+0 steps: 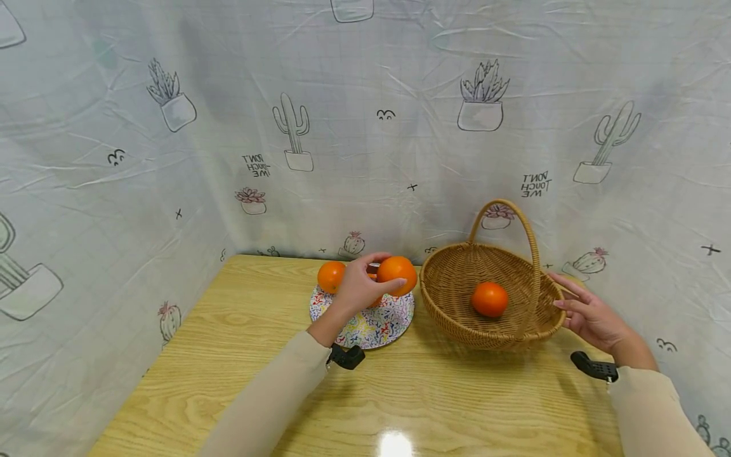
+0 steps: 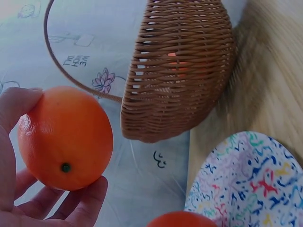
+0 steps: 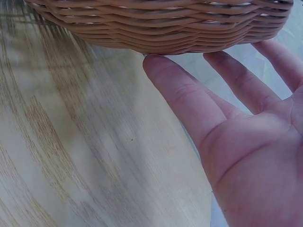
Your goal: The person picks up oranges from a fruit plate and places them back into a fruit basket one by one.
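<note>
White cactus-printed cloth (image 1: 354, 146) backs the wooden table (image 1: 434, 393), where the left hand (image 1: 361, 287), fingers curled, clamps a round orange fruit (image 1: 398, 274) near a round squiggle-patterned white plate (image 1: 394, 322); the right hand (image 1: 596, 322), fingers apart, touches an arch-handled brown wicker basket (image 1: 448, 311). One red-orange fruit (image 1: 489, 299) already lies inside; at least two orange fruits (image 1: 330, 277) remain on the plate.

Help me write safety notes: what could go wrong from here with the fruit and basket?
The smooth, round orange in the left hand might slip and roll away. If dropped into the basket, it could knock the red-orange fruit there. The right hand has its fingertips at the basket's side, so a push might shift it.
</note>
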### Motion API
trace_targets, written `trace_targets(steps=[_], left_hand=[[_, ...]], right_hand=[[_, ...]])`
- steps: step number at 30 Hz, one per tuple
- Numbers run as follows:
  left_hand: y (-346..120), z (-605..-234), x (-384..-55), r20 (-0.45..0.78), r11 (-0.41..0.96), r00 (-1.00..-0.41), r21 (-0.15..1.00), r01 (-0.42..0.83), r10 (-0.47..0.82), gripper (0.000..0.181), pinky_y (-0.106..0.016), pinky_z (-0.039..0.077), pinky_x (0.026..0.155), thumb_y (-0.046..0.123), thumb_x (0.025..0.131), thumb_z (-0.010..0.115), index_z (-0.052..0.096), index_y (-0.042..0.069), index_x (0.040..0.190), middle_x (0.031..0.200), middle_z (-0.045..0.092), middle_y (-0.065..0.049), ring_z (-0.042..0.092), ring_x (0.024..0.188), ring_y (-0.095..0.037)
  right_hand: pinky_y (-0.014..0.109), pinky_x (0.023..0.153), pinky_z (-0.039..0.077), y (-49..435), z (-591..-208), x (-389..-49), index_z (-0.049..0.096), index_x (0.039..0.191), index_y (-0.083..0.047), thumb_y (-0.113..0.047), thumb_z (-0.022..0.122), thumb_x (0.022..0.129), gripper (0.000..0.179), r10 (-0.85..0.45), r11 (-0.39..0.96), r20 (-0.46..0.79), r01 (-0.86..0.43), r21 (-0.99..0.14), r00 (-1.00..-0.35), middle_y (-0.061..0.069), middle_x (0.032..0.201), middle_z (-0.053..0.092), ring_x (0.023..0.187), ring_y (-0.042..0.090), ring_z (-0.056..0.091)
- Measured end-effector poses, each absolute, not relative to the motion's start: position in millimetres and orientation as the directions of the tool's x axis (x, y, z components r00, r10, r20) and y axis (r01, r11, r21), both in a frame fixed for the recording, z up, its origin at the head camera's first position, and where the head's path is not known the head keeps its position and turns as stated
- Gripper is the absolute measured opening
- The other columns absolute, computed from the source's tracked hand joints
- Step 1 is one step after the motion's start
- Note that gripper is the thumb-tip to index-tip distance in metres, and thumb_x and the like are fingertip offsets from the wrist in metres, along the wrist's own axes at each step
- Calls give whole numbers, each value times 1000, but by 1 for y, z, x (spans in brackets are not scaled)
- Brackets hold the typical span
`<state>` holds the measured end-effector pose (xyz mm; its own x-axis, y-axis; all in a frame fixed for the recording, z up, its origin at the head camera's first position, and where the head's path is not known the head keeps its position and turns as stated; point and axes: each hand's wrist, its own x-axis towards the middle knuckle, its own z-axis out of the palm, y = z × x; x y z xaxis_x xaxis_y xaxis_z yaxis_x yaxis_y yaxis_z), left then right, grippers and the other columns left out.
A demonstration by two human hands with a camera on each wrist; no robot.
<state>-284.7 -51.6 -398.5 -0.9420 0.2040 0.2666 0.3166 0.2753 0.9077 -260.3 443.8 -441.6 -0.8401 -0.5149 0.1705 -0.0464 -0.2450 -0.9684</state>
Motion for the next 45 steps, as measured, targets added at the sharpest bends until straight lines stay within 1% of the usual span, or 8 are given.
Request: trace_targets(steps=[6,13,20,22,26,33,40,45], left_hand=[[-36,-388,-293,280,246,-930,909,337,239,60,-36,62,82,34,81,88,66,17,135,127,68,-4,69,109,-26],[-15,-377,-302,264,188,-929,930,317,259,58,-34,61,81,32,81,88,67,18,134,126,67,-5,67,111,-26],[5,-371,-312,251,196,-937,933,301,243,57,-35,60,81,35,80,89,69,20,131,122,70,-1,67,107,-22],[11,-369,-314,245,190,-940,938,292,237,56,-35,60,81,34,80,89,69,20,130,121,70,0,67,106,-21],[23,-365,-319,231,156,-943,950,272,240,55,-33,60,81,32,80,89,69,18,130,119,71,-1,67,103,-21],[48,-359,-331,215,144,-948,957,253,236,55,-27,59,77,30,80,89,70,14,129,115,72,-5,67,95,-11],[71,-357,-343,200,154,-958,960,233,206,53,-25,57,76,30,78,90,71,13,124,114,72,-3,66,91,-9],[84,-353,-349,183,169,-964,961,217,195,54,-25,57,78,29,79,90,70,11,126,121,71,-4,66,95,-11]], right_hand=[[29,81,61,444,-437,-261,19,166,-26,6,29,108,67,-514,-229,156,-40,-972,-844,-19,148,39,98,10,64],[29,80,61,442,-435,-261,33,160,-31,7,29,108,64,-512,-242,150,-26,-970,-846,-19,147,40,98,10,63],[28,80,60,444,-435,-262,17,166,-27,5,30,108,67,-500,-200,120,-20,-980,-858,-19,150,30,99,8,62],[28,81,60,444,-435,-263,19,165,-28,5,29,108,67,-504,-204,120,-17,-979,-855,-19,151,32,100,9,62],[31,83,61,446,-435,-266,33,160,-30,8,28,107,66,-514,-239,136,-10,-971,-847,-16,148,45,101,12,64],[30,84,61,447,-434,-269,27,163,-27,8,27,107,66,-525,-256,143,-5,-967,-839,-16,147,48,102,12,64],[31,86,62,446,-434,-270,36,159,-29,10,26,107,66,-531,-280,151,5,-960,-834,-10,144,54,103,13,66],[30,84,61,445,-434,-269,21,165,-24,8,28,107,67,-519,-255,139,-3,-967,-843,-14,147,46,101,12,66]])
